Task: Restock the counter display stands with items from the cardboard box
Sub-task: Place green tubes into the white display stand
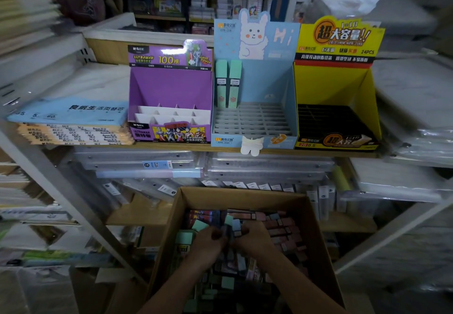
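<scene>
In the brown cardboard box (pixel 316 235), the left hand (pixel 208 242) and right hand (pixel 256 240) curl their grip around small pastel rectangular cases (pixel 235 226).

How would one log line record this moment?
left hand, right hand: gripping small packs in brown cardboard box | blue rabbit display stand: two mint-green packs | purple stand, yellow stand: empty

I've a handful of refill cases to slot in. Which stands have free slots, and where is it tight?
Blue stand: grid free right of the two green cases. Purple stand and yellow stand: all slots bare. Tight: the cardboard box, where left hand and right hand grip loose cases.
</scene>
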`<state>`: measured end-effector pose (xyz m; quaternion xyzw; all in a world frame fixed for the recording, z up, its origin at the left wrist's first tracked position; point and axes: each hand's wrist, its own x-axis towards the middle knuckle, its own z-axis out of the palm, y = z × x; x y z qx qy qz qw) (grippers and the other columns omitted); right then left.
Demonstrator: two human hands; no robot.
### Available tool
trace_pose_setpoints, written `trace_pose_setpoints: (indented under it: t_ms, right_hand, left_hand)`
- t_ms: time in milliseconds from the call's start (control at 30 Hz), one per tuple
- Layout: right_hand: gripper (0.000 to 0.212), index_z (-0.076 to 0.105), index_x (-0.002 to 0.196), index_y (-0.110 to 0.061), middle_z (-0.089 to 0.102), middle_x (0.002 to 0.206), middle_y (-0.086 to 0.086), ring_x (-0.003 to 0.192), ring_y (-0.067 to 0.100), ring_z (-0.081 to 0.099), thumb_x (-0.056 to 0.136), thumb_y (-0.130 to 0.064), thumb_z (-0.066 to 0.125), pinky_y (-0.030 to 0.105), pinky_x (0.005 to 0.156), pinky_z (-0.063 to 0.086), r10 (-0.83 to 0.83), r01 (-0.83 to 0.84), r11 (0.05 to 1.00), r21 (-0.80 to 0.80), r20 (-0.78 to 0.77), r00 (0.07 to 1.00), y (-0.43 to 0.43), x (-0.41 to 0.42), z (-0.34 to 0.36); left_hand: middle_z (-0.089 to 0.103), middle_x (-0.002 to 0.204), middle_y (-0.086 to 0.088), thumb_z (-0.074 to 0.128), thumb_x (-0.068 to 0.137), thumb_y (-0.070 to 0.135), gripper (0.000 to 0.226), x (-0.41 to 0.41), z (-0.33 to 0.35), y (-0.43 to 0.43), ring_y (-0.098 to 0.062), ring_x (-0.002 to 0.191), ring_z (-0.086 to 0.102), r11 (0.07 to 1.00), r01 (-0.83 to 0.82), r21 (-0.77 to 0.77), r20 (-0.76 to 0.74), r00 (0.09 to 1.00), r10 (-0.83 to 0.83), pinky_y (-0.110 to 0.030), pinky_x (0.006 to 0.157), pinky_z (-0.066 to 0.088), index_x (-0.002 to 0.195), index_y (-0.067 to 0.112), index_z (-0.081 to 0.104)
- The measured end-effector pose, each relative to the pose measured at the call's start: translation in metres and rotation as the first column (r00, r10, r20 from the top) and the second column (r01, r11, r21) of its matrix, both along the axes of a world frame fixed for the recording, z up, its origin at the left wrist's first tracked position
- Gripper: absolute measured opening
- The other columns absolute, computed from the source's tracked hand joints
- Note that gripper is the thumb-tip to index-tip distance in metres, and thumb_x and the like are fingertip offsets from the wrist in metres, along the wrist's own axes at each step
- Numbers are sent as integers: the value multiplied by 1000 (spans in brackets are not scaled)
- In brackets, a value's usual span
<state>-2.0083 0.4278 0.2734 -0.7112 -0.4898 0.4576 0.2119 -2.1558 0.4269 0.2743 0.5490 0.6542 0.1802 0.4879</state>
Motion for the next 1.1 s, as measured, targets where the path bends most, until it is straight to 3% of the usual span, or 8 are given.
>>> trace_pose_setpoints:
  t_ms: [133, 333, 467, 567, 733, 867, 1000, 1100]
  right_hand:
    - [6, 73, 78, 0, 58, 60, 12, 44, 16, 52, 73, 3, 73, 24, 48, 41, -92, 86, 992, -91, -68, 993, 2, -3, 0]
    - [18, 72, 67, -11, 66, 51, 3, 43, 15, 57, 71, 6, 75, 24, 49, 49, -143, 118, 984, -131, -197, 970, -1, -2, 5]
    - [13, 78, 75, -14, 74, 67, 7, 54, 17, 66, 71, -4, 85, 26, 55, 55, -110, 93, 993, -74, -283, 953, -11, 1, 15]
    - [12, 82, 88, -13, 78, 86, 12, 81, 29, 74, 77, -7, 82, 35, 73, 59, -55, 72, 997, 34, -368, 928, -18, 5, 31]
    - [11, 81, 96, -13, 78, 90, 10, 86, 27, 74, 87, -10, 74, 37, 78, 59, 32, 64, 979, 192, -460, 887, -30, 4, 82]
    - [18, 79, 95, -13, 74, 74, 8, 56, 11, 64, 96, -24, 65, 17, 45, 47, 63, 53, 974, 219, -488, 871, -37, 8, 134]
    - [24, 78, 93, -13, 77, 87, 10, 78, 25, 75, 96, -31, 64, 29, 66, 60, 172, -5, 925, 381, -404, 898, -35, 16, 184]
    - [34, 74, 87, -2, 69, 85, 28, 71, 38, 67, 93, -35, 68, 41, 67, 56, 204, 2, 859, 512, -346, 916, -27, 25, 213]
  left_hand:
    - [73, 89, -12, 70, 87, 20, 14, 2, -1, -1, -24, 82, 71, 997, -76, -21, 10, 997, 76, -42, 77, 58, 89, 6, 70]
    - [74, 74, 6, 81, 81, 18, 12, -1, -1, -4, -2, 61, 70, 987, -131, -97, 159, 976, 145, -16, 51, 51, 83, 24, 70]
    - [78, 89, 6, 80, 82, 19, 13, -8, 6, -7, -11, 86, 74, 985, -88, -147, 294, 947, 129, -30, 80, 60, 92, 26, 75]
    - [79, 102, -10, 76, 86, 11, 19, -14, 15, -12, -26, 98, 75, 981, -97, -167, 485, 858, 167, -49, 97, 56, 104, 13, 78]
    - [74, 99, -19, 64, 95, 10, 12, -9, 51, -22, -28, 86, 74, 975, -131, -181, 727, 649, 223, -36, 65, 57, 98, 13, 75]
    - [72, 109, -22, 66, 90, 19, 18, -10, 91, -28, -34, 90, 74, 987, -137, -82, 804, 576, 146, -39, 67, 59, 107, 14, 70]
    - [74, 108, -17, 60, 97, 18, 15, -16, 127, -27, -32, 90, 74, 973, -193, 127, 781, 624, 22, -39, 69, 59, 107, 23, 70]
    - [75, 99, -22, 63, 90, 21, 15, -20, 151, -23, -31, 80, 73, 940, -226, 255, 779, 624, -61, -32, 62, 57, 104, 25, 69]
